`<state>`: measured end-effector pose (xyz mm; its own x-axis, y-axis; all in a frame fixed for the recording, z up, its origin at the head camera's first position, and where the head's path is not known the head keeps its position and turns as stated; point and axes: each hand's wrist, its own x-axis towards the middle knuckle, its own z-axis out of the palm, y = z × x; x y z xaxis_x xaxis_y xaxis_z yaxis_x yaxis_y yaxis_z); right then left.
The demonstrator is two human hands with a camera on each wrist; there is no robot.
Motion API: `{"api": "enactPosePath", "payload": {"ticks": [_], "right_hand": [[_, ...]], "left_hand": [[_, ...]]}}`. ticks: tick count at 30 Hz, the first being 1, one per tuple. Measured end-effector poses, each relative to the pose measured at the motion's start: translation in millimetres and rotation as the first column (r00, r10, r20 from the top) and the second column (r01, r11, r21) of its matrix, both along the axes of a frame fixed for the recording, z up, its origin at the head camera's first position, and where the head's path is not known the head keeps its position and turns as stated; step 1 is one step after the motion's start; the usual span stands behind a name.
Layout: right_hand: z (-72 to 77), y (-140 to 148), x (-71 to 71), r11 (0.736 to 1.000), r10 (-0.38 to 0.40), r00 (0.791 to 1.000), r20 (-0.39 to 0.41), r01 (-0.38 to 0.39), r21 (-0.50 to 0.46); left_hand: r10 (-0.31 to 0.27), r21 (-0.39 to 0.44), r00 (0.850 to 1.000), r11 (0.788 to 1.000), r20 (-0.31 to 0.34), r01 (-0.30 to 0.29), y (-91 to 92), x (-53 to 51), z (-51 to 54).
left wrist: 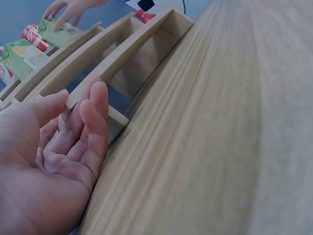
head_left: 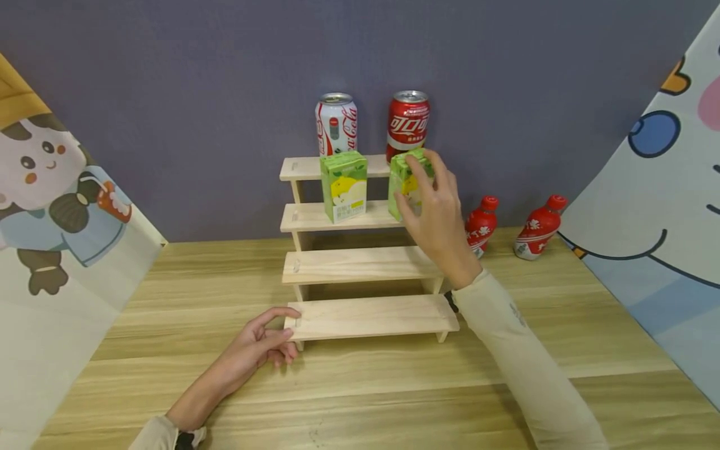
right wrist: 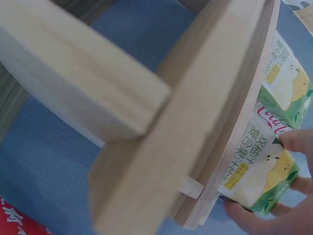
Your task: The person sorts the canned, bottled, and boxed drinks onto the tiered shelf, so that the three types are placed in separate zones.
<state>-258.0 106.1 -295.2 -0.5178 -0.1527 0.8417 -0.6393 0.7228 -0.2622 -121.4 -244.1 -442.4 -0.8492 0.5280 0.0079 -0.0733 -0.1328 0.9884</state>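
Observation:
My right hand [head_left: 441,219] holds a green juice box [head_left: 396,187] on the second step from the top of a stepped wooden display rack [head_left: 365,262]. In the right wrist view, thumb and fingers lie on opposite sides of this juice box [right wrist: 259,166], whose base meets the step. A matching juice box [head_left: 344,190] stands to its left on the same step. Low at the rack's left end, my left hand [head_left: 247,356] pinches the edge of the bottom step. The left wrist view shows thumb above and fingers under that board [left wrist: 120,61].
On the top step stand a white cola can [head_left: 332,128] and a red cola can [head_left: 407,125]. Two red bottles, one partly behind my right hand [head_left: 480,225] and another farther right [head_left: 540,228], stand on the wooden table [head_left: 225,281]. Cartoon-printed panels flank the table.

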Motion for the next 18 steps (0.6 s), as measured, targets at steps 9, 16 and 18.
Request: {"api": "enactPosePath", "payload": {"ticks": [9, 16, 18], "right_hand": [[-9.6, -1.3, 0.3, 0.998, 0.039, 0.999, 0.008, -0.038, -0.040], [-14.5, -5.9, 0.7, 0.998, 0.015, 1.000, -0.019, -0.016, -0.053], [-15.0, -6.0, 0.7, 0.999, 0.004, 1.000, -0.023, -0.005, -0.043]], "left_hand": [[0.014, -0.018, 1.000, 1.000, 0.010, -0.013, 0.7, 0.2, 0.8], [0.000, -0.013, 1.000, 1.000, -0.003, 0.000, -0.1, -0.1, 0.5], [-0.005, -0.008, 1.000, 1.000, -0.005, 0.005, -0.1, -0.2, 0.5]]}}
